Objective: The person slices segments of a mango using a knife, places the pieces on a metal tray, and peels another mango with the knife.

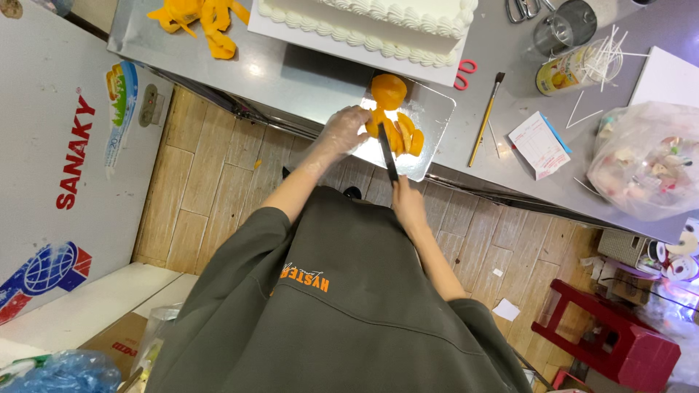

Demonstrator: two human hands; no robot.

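Peach slices (399, 135) lie on a clear board (429, 109) on the desk (306, 73), left hand (344, 132) gloved and pressing them, right hand (408, 204) gripping a knife (387, 153) against them.

Orange peach halves (393, 116) on board; knife (387, 153) slicing.

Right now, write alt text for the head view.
A person slices orange peach halves on a clear board at a steel counter, gloved left hand steadying the fruit, bare right hand holding a dark knife. A white frosted cake sits behind.
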